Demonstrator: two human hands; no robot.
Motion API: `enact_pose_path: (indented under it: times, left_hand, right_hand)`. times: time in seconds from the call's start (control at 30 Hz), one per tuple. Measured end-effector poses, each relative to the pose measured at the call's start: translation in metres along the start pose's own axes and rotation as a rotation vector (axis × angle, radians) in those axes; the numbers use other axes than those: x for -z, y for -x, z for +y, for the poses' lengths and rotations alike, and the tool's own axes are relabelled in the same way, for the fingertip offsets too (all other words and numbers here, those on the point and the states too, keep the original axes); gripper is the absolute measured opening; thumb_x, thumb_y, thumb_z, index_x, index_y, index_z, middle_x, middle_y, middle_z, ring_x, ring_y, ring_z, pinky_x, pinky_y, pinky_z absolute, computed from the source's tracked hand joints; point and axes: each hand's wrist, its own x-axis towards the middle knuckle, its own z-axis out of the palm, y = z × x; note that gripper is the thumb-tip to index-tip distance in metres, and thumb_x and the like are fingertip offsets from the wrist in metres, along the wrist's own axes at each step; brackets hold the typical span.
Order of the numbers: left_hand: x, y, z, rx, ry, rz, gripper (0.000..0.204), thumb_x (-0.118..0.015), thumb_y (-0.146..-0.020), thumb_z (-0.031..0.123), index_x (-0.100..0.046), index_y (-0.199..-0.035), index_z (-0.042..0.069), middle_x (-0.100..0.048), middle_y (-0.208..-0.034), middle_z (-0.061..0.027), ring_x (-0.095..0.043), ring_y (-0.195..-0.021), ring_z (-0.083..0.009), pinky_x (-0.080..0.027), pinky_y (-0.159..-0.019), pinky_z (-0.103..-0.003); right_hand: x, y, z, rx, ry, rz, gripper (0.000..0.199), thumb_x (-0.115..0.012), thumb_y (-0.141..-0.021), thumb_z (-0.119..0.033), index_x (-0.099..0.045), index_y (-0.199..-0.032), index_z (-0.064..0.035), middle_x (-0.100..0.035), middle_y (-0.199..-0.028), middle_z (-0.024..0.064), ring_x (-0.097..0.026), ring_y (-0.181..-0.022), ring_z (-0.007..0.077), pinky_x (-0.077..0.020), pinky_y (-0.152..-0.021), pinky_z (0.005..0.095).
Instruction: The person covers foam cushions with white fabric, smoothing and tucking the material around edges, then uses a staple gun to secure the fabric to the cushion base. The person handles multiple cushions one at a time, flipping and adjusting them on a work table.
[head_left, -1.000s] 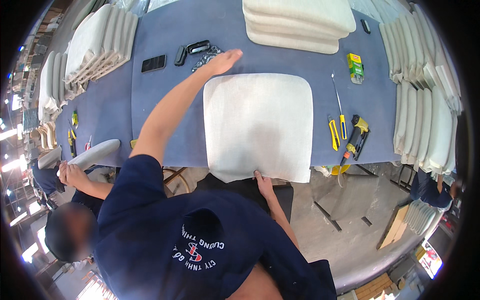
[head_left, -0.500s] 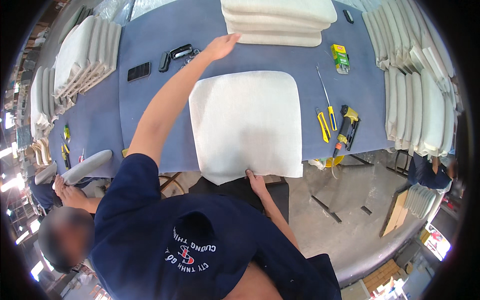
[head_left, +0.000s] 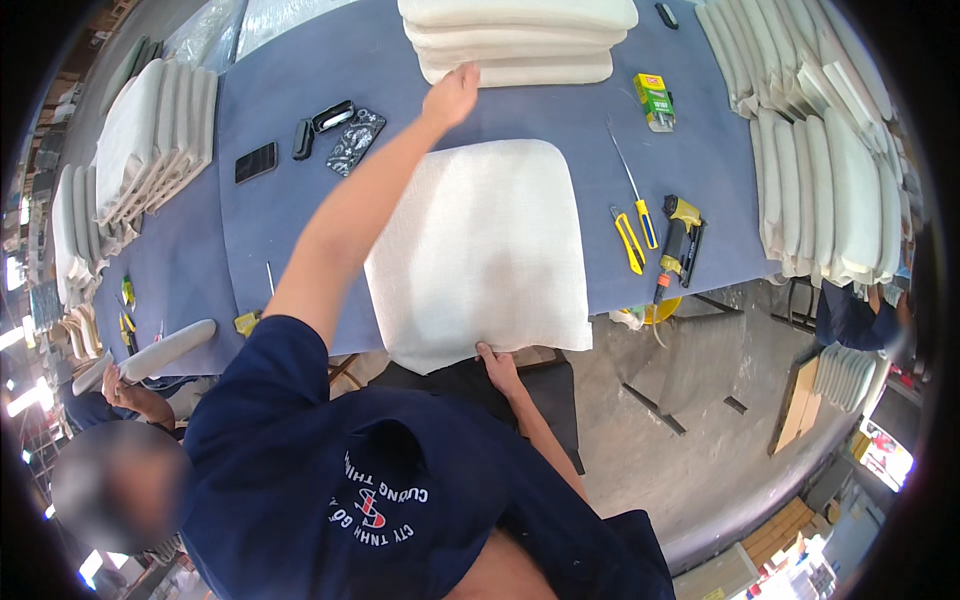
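Note:
A pale fabric-covered cushion panel (head_left: 470, 230) lies on the blue-grey table in front of me, its near edge overhanging the table's front. My right hand (head_left: 500, 370) grips that near edge, thumb on top and the other fingers hidden beneath. My left arm reaches across the panel's left side. At the front of a stack of similar cushions (head_left: 515, 40), my left hand (head_left: 452, 97) overlaps the lowest one. Its fingers are curled together; whether they pinch anything is hidden.
Right of the panel lie a yellow utility knife (head_left: 628, 240), a screwdriver (head_left: 640, 200), a staple gun (head_left: 680, 240) and a small box (head_left: 655, 102). A phone (head_left: 256, 163) and a patterned case (head_left: 355, 140) lie left. More cushions (head_left: 160, 140) flank both sides. A co-worker (head_left: 120, 480) sits at left.
My left hand has shifted slightly right along the stack's front, and its fingers are more curled. The patterned case shows more from behind my arm. My right hand keeps its grip; the whole view has turned slightly.

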Motion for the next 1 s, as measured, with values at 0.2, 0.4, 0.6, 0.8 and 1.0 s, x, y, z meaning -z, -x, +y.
enact_pose_path:
  times: [0.2, 0.4, 0.6, 0.8, 1.0]
  left_hand:
    - [-0.057, 0.035, 0.008, 0.078, -0.578, -0.563, 0.074, -0.022, -0.113, 0.056, -0.032, -0.170, 0.008, -0.021, -0.180, -0.0145, -0.017, -0.167, -0.0336, -0.013, -0.134, -0.060]
    - [-0.104, 0.042, -0.003, -0.142, -0.452, -0.505, 0.082, -0.023, -0.113, 0.059, -0.028, -0.169, -0.001, -0.026, -0.177, -0.0206, -0.027, -0.163, -0.0371, -0.019, -0.134, -0.055]
    - [-0.111, 0.041, 0.048, -0.135, -0.293, -0.123, 0.087, -0.036, -0.107, 0.067, -0.029, -0.171, 0.009, -0.025, -0.179, -0.0159, -0.022, -0.165, -0.0368, -0.017, -0.134, -0.055]
    - [-0.133, 0.094, 0.035, -0.401, -0.428, -0.315, 0.067, -0.043, -0.111, 0.052, -0.045, -0.165, 0.012, -0.041, -0.171, -0.0172, -0.034, -0.160, -0.0403, -0.023, -0.132, -0.055]
    - [-0.054, 0.081, -0.046, -0.146, -0.541, 0.043, 0.060, -0.042, -0.111, 0.047, -0.052, -0.157, 0.008, -0.048, -0.166, -0.0182, -0.040, -0.156, -0.0339, -0.025, -0.130, -0.054]
  right_hand:
    - [0.002, -0.008, 0.016, -0.019, 0.053, -0.020, 0.052, -0.064, -0.110, -0.045, -0.073, -0.091, 0.0024, -0.072, -0.088, 0.0032, -0.065, -0.086, 0.0144, -0.0527, -0.083, 0.0339]
    - [0.002, 0.001, 0.008, -0.032, 0.057, -0.026, 0.053, -0.064, -0.110, -0.046, -0.074, -0.092, 0.0029, -0.072, -0.088, 0.0037, -0.066, -0.089, 0.0150, -0.0527, -0.086, 0.0331]
    - [0.001, 0.002, 0.003, -0.063, 0.086, 0.003, 0.048, -0.064, -0.110, -0.041, -0.074, -0.095, 0.0031, -0.073, -0.089, 0.0051, -0.066, -0.090, 0.0154, -0.0524, -0.088, 0.0338]
    - [0.003, -0.006, 0.002, 0.006, 0.065, -0.030, 0.047, -0.062, -0.112, -0.040, -0.073, -0.095, 0.0026, -0.073, -0.088, 0.0048, -0.066, -0.088, 0.0148, -0.0531, -0.084, 0.0346]
    - [-0.007, 0.011, 0.009, -0.038, 0.096, 0.040, 0.055, -0.062, -0.111, -0.046, -0.073, -0.087, 0.0021, -0.072, -0.083, 0.0058, -0.068, -0.087, 0.0155, -0.0536, -0.083, 0.0358]
